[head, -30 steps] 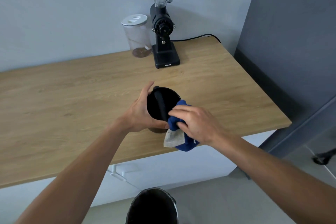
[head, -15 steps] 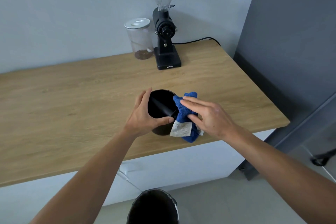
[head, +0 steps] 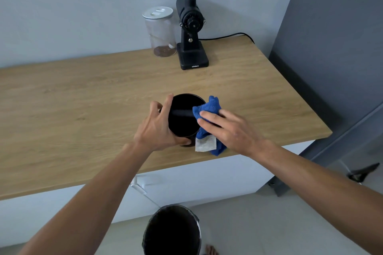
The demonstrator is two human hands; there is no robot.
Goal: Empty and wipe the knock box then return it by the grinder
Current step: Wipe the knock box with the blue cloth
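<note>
Just below the middle of the frame, the black knock box [head: 183, 119] stands upright on the wooden counter [head: 83, 114], near the counter's front edge, with its dark bar running across the open mouth. The left hand [head: 157, 128] is wrapped around the box's left wall, fingers curled over the rim and thumb along the lower front, gripping it. The right hand [head: 226, 128] presses a blue cloth [head: 207, 107] against the box's right rim, fingers lying flat over the fabric; the cloth bunches up above the fingertips and hangs down the box's right side, where a pale label shows under the palm. At the top centre of the frame the black grinder [head: 191, 33] stands at the back of the counter against the wall, well apart from the box, with a clear lidded jar [head: 160, 33] just beside it on the left. At the bottom centre, a dark bin [head: 172, 232] sits on the floor below the counter's edge.
</note>
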